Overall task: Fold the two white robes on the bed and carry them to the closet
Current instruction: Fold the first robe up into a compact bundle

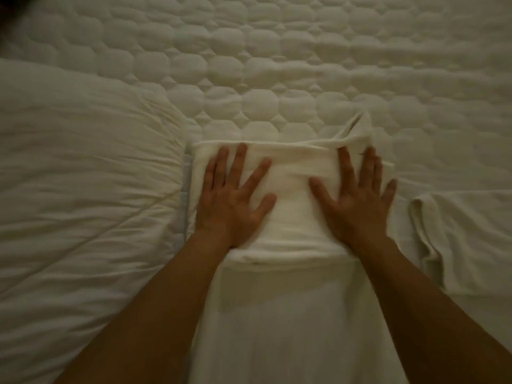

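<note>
Left hand [231,202] and right hand [357,200], fingers spread flat, press a partly folded white robe [293,217] on the quilted bed [277,65]; a second robe [460,239] lies beside.

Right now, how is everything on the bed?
Robe: partly folded, far end doubled over, near part flat.
Left hand: open, pressing the robe.
Right hand: open, pressing the robe.
Second robe: unfolded, crumpled, at right.
Duvet: wrinkled, at left.
Bed: quilted pad showing.
</note>
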The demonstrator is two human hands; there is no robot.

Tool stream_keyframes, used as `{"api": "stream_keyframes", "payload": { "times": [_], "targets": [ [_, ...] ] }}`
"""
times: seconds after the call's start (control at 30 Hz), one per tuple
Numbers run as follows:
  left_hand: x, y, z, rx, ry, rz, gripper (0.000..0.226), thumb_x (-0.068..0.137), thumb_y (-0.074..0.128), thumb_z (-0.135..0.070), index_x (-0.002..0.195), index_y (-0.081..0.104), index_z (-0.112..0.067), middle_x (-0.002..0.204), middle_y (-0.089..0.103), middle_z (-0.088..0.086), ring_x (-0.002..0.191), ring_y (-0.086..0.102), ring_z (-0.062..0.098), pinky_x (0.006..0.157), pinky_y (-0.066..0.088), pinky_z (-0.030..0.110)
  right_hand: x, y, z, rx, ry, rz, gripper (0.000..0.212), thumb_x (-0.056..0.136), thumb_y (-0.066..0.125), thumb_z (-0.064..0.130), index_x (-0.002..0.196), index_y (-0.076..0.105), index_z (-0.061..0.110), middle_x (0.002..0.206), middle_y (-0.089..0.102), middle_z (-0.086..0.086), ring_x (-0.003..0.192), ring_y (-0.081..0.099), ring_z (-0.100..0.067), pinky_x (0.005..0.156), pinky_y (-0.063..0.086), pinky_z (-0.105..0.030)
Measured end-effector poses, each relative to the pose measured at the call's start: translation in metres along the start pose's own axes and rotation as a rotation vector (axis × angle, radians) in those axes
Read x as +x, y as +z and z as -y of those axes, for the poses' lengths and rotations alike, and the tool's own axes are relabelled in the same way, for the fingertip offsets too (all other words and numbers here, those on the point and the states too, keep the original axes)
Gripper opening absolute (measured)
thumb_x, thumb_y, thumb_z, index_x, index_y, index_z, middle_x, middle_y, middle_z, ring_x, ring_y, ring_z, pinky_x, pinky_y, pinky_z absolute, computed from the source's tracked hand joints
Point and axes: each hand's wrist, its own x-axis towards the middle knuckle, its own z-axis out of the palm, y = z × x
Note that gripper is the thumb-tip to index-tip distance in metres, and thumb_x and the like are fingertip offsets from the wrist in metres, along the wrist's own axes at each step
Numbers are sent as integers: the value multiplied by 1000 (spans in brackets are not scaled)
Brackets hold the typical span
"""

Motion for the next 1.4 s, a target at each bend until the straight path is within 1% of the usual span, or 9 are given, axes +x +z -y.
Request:
{"api": "stream_keyframes", "payload": {
  "times": [0.3,0.4,0.5,0.7,0.97,1.1,1.27,1.33,1.4],
  "targets": [
    [4,-16,-5,32,-7,138,82,86,21,-81,156,-2,-47,168,-14,4,153,-15,33,122,-2,56,-8,-13,13,-63,29,-1,83,87,11,85,156,-9,44,167,-16,-10,154,-13,-28,117,-10,-64],
    [-27,-34,-10,79,78,151,77,88,18,-81,155,-3,-50,166,-20,2,151,-21,33,119,-7,62,-47,-25,29,-36,-150,-61,79,91,19,79,157,-4,44,166,-17,-12,153,-14,-32,119,-8,-63],
    [-79,-30,5,75,167,158,78,86,22,-85,155,5,-52,168,-10,2,154,-9,31,119,7,64,-98,-9,10,-119,-298,57,81,85,18,87,155,-2,52,167,-16,-7,154,-12,-26,121,-4,-61],
    [-83,-10,18,30,171,108,81,83,25,-87,154,15,-51,169,-1,5,155,-3,33,120,8,61,-80,-10,-60,-31,-3,117,82,78,19,90,149,-11,61,168,-8,-14,155,-8,-24,123,0,-55],
    [-77,-17,12,69,115,226,77,83,13,-87,151,-7,-57,167,-17,2,154,-13,31,121,-4,58,-91,-31,-37,-227,102,147,78,86,14,86,153,-10,53,166,-13,-17,154,-12,-32,122,-4,-53],
    [-82,-46,-9,143,46,348,73,88,12,-81,153,-7,-52,167,-16,4,154,-11,30,121,-6,58,-154,-46,-4,-29,13,39,72,96,25,70,157,-3,45,167,-11,-15,154,-8,-32,123,-2,-53],
    [-221,-91,-55,-181,140,172,73,94,27,-70,157,0,-44,169,1,7,155,3,32,121,10,54,-294,-50,-37,90,-104,184,78,92,21,79,153,-17,48,164,-27,-10,150,-26,-28,122,-9,-55],
    [-310,-91,-77,-152,213,151,72,96,34,-67,158,12,-39,168,6,8,155,7,32,121,15,57,-354,-42,-60,52,-153,161,79,94,23,77,156,-11,44,164,-25,-12,151,-25,-30,121,-6,-58],
    [-388,-78,-103,-57,253,259,70,96,33,-68,158,18,-38,168,10,8,154,13,33,117,20,63,-405,-31,-78,47,-204,149,76,96,28,73,159,3,38,167,-12,-15,154,-12,-32,121,2,-61]
  ]
}}
